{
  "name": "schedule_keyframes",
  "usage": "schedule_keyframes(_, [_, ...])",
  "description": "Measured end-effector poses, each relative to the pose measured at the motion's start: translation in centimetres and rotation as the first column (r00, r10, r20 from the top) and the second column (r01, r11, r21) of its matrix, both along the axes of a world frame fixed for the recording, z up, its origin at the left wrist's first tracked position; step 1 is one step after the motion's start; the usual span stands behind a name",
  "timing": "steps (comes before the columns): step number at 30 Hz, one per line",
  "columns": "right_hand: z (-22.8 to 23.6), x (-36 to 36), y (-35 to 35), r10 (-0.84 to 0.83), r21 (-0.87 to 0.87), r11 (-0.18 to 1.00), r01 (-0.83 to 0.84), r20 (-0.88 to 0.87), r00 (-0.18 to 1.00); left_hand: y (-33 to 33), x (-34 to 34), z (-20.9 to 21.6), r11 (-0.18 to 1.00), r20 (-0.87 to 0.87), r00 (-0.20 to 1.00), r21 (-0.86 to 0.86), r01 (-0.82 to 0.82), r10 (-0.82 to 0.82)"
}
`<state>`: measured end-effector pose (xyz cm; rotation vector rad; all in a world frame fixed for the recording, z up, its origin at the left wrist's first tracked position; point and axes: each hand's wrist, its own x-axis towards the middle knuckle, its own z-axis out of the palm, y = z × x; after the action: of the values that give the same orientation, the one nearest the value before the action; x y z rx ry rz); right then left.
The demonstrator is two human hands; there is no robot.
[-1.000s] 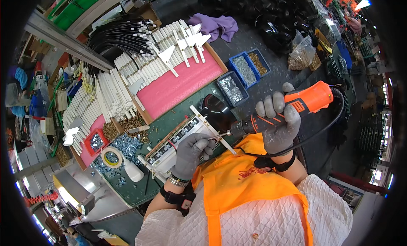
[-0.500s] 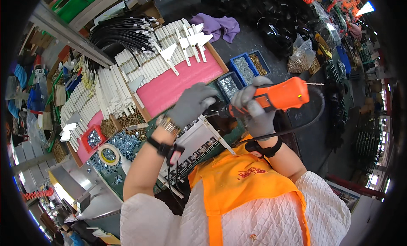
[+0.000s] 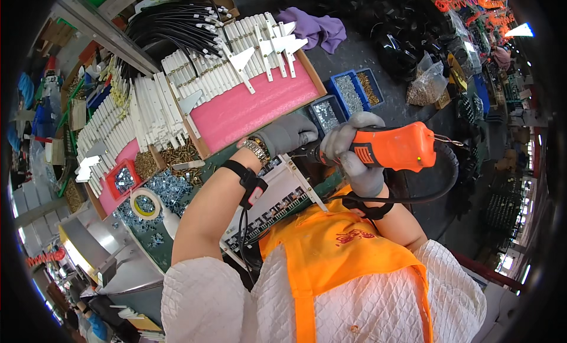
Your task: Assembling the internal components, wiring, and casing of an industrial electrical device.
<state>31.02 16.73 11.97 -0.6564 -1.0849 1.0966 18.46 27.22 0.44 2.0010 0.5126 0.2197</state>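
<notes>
My right hand [image 3: 361, 168], in a grey glove, is wrapped round an orange and black electric screwdriver [image 3: 398, 147] held sideways, its cord looping down past my wrist. The tool's dark tip points left, over the upper corner of a pale metal assembly [image 3: 269, 196] lined with small black and metal parts. On the far side of that tip is my left hand [image 3: 286, 136], gloved in grey as well, with its fingers drawn together. What they pinch, if anything, is hidden. The assembly lies on the bench close against my orange apron.
Beyond my hands a pink-lined tray [image 3: 251, 115] holds rows of white strips. Blue bins [image 3: 348, 93] of small hardware stand at the right of it. A tape roll [image 3: 144, 204], a red box [image 3: 123, 179] and loose metal parts [image 3: 171, 186] lie left. Black cables [image 3: 171, 33] are bunched behind.
My left hand has moved slightly right, toward the screwdriver's tip, and its fingers have drawn closer together. The right hand keeps its grip on the screwdriver. The whole view has shifted a little.
</notes>
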Motion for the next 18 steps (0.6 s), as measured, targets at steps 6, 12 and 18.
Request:
schedule_keyframes(6, [-0.2,-0.1,-0.1,0.088,0.051,0.994,-0.093,0.083,0.993,-0.6,-0.1,-0.8,0.995,0.007,0.995,0.019,-0.096,0.095])
schedule_keyframes(12, [-0.2,-1.1,-0.6,0.126,0.175,0.962,-0.209,0.394,0.91,-0.5,-0.2,-0.5,0.992,-0.06,0.994,-0.082,-0.096,0.091])
schedule_keyframes(18, [0.1,-2.1,-1.3,0.262,-0.058,0.965,-0.256,0.174,0.949,-0.5,0.4,-0.5,0.987,-0.063,0.989,-0.086,-0.136,0.131])
